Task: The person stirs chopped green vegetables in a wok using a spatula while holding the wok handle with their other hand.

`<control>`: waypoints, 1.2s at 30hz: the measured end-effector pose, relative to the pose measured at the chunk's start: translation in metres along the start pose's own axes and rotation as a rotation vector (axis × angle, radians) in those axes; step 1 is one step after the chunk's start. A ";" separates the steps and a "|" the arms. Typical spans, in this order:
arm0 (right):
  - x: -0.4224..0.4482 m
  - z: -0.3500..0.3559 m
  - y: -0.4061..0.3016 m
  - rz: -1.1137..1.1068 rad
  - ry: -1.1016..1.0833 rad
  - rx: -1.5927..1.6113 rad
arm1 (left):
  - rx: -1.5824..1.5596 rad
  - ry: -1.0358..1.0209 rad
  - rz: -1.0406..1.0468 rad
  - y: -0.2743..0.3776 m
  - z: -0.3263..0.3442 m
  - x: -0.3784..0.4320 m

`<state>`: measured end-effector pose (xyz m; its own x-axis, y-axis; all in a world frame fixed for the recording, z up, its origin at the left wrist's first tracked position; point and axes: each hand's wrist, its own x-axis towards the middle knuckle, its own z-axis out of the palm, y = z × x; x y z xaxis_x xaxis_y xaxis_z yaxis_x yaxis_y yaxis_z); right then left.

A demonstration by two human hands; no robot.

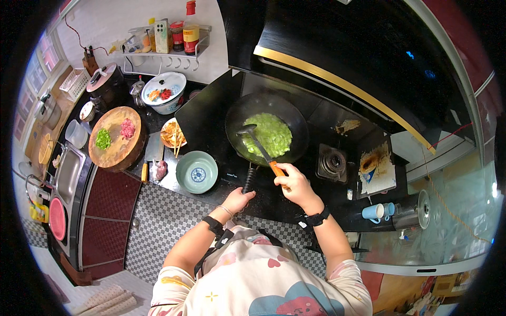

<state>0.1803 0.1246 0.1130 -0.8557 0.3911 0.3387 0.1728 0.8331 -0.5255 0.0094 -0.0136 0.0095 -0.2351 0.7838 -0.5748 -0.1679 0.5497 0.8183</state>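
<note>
A black wok [267, 100] stands at the stove, with pieces of green vegetable [272, 134] in it. My left hand [237, 199] is closed around the wok's dark coiled handle [249, 179]. In my right hand [298, 183] is the orange-brown handle of a spatula or ladle [259, 145]; its dark head lies over the left part of the greens. Left of the wok handle sits a pale green bowl [209, 173] with a blue pattern at its bottom and nothing in it. The lower part of the wok handle is hidden by my left hand.
On the left are a round wooden chopping board [114, 154] with chopped greens and pink minced meat, a cleaver [154, 147], a plate of food with chopsticks [172, 134] and a lidded enamel pot [168, 103]. A range hood [336, 79] overhangs the stove; a second burner [332, 162] and mugs [371, 212] are on the right.
</note>
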 end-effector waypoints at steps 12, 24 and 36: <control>-0.010 0.011 0.008 -0.001 0.038 -0.056 | 0.019 -0.004 0.017 -0.012 0.000 0.011; -0.048 -0.024 0.010 0.127 0.098 0.009 | 0.002 -0.013 0.002 -0.003 0.000 0.003; -0.046 -0.035 0.019 0.198 0.237 0.214 | 0.000 -0.005 0.020 -0.006 0.002 0.006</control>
<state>0.2395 0.1366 0.1144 -0.6751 0.6371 0.3719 0.1964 0.6411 -0.7419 0.0107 -0.0119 0.0014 -0.2341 0.7960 -0.5582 -0.1633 0.5338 0.8297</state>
